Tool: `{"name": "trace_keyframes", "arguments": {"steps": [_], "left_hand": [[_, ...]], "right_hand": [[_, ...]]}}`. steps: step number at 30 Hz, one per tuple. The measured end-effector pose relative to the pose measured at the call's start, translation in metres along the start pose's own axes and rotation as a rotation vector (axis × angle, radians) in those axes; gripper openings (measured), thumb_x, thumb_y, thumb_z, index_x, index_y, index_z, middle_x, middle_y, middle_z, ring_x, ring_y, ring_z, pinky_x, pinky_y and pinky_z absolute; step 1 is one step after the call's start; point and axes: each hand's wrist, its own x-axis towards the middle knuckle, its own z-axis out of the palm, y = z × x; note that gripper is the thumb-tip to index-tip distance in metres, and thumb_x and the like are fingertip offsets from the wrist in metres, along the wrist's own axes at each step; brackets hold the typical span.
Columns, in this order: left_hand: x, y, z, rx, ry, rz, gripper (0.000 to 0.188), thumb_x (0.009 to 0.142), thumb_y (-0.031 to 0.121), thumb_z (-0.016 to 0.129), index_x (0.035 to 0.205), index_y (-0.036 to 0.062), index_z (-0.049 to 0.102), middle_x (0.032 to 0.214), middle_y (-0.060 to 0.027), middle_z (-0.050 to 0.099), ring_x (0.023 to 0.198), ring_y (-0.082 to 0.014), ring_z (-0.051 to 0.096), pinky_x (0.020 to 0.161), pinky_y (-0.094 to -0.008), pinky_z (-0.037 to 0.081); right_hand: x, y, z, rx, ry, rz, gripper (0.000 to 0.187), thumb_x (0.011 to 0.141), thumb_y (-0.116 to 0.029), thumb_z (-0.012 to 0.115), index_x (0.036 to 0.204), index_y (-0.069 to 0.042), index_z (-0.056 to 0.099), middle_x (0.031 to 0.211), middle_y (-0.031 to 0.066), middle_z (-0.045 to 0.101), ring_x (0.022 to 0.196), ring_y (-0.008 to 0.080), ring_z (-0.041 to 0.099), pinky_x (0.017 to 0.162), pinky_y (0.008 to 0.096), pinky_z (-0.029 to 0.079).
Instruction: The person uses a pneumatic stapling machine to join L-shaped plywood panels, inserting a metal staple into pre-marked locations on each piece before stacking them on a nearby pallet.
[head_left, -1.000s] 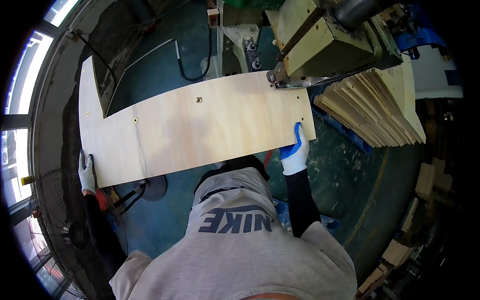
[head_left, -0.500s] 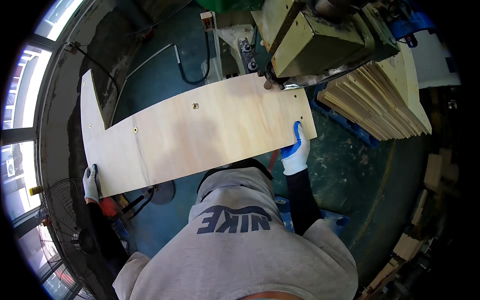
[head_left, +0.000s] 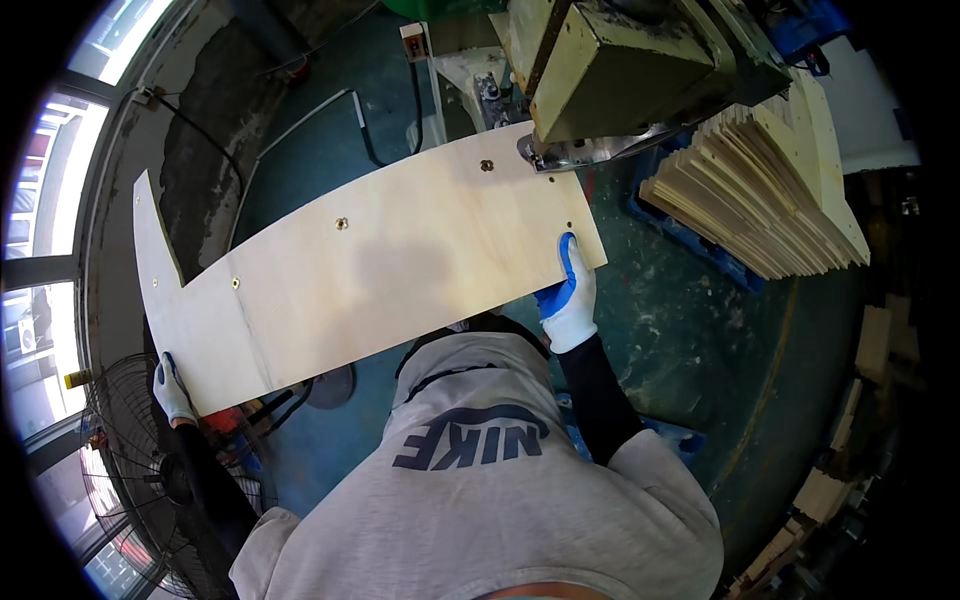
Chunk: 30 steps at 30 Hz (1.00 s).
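Observation:
A long plywood panel point(head_left: 400, 270) with a curved far edge and a notched left end spans the space in front of me, held by both gloved hands. My left hand point(head_left: 172, 388) grips its left end at the near corner. My right hand point(head_left: 570, 300), in a white glove with blue palm, closes on the near edge at the right end, thumb on top. Small metal fittings point(head_left: 341, 224) sit in the panel's holes. Another fitting point(head_left: 487, 165) lies just left of the machine's tool head point(head_left: 535, 155), which covers the panel's far right part.
The pale green machine point(head_left: 625, 75) stands over the far right. Beyond it, stacked plywood panels point(head_left: 750, 200) rest on a blue pallet point(head_left: 650, 205). A wire-guarded fan point(head_left: 150, 480) is at my left by the windows. Wood offcuts point(head_left: 820, 490) lie along the right.
Both hands have shifted the panel left and slightly toward me at its left end. A fitting formerly under the tool head is now exposed to its left.

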Motion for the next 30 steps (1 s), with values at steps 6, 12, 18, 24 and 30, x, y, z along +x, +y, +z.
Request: {"name": "trace_keyframes", "arguments": {"steps": [6, 12, 18, 24, 30], "left_hand": [[0.012, -0.017, 0.001, 0.031, -0.051, -0.068, 0.035, 0.102, 0.031, 0.064, 0.111, -0.0018, 0.072, 0.092, 0.0033, 0.067, 0.079, -0.0058, 0.055, 0.070, -0.0221, 0.044], [0.044, -0.019, 0.036, 0.050, -0.122, -0.031, 0.036, 0.103, 0.032, 0.064, 0.111, -0.0025, 0.072, 0.092, 0.0021, 0.067, 0.079, -0.0065, 0.056, 0.070, -0.0228, 0.045], [0.072, -0.021, 0.050, 0.034, -0.188, -0.054, 0.041, 0.103, 0.034, 0.063, 0.115, -0.0041, 0.069, 0.094, -0.0006, 0.068, 0.081, -0.0099, 0.058, 0.072, -0.0258, 0.048], [0.092, -0.023, 0.051, 0.031, -0.196, -0.040, 0.044, 0.103, 0.035, 0.063, 0.123, -0.0044, 0.066, 0.100, -0.0032, 0.069, 0.084, -0.0108, 0.059, 0.074, -0.0267, 0.050], [0.105, -0.003, 0.065, -0.014, -0.213, 0.017, 0.044, 0.102, 0.035, 0.064, 0.123, -0.0041, 0.067, 0.102, -0.0045, 0.070, 0.086, -0.0114, 0.061, 0.077, -0.0272, 0.051]], "right_hand": [[0.008, 0.008, 0.020, -0.025, 0.000, -0.041, 0.047, 0.103, -0.031, 0.059, 0.142, -0.006, 0.051, 0.134, 0.0074, 0.061, 0.125, 0.0222, 0.061, 0.101, 0.0421, 0.053], [0.023, 0.027, 0.020, 0.010, 0.067, -0.126, 0.043, 0.098, -0.024, 0.068, 0.135, -0.003, 0.057, 0.129, 0.0086, 0.064, 0.119, 0.0202, 0.063, 0.097, 0.0403, 0.055], [0.019, 0.036, 0.020, -0.006, 0.148, -0.090, 0.045, 0.098, -0.025, 0.068, 0.136, -0.003, 0.057, 0.129, 0.0075, 0.064, 0.119, 0.0197, 0.063, 0.094, 0.0369, 0.057], [0.008, 0.044, 0.033, -0.035, 0.153, -0.159, 0.046, 0.099, -0.027, 0.067, 0.137, -0.005, 0.055, 0.129, 0.0077, 0.064, 0.113, 0.0199, 0.066, 0.089, 0.0388, 0.060], [-0.014, 0.059, 0.050, -0.193, 0.168, -0.137, 0.046, 0.101, -0.030, 0.062, 0.138, -0.007, 0.051, 0.124, 0.0069, 0.065, 0.110, 0.0205, 0.068, 0.081, 0.0390, 0.062]]}}
